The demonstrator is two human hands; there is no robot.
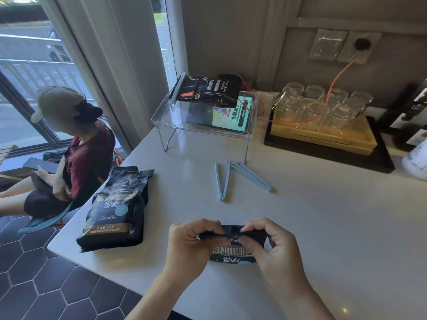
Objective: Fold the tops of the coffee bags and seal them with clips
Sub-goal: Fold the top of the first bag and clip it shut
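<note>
A black coffee bag stands on the white counter near the front edge, its top folded into a flat strip. My left hand pinches the left end of that fold and my right hand pinches the right end. A second black coffee bag lies flat at the counter's left edge, its top unfolded. Two light blue clips lie further back: an open clip spread in a V and a second clip beside it. A third dark coffee bag, with a grey clip on its end, rests on a clear rack.
The clear rack stands at the back with a lit tablet under it. A wooden tray of upturned glasses sits back right, an orange cable across it. A seated person is left of the counter, beyond its edge.
</note>
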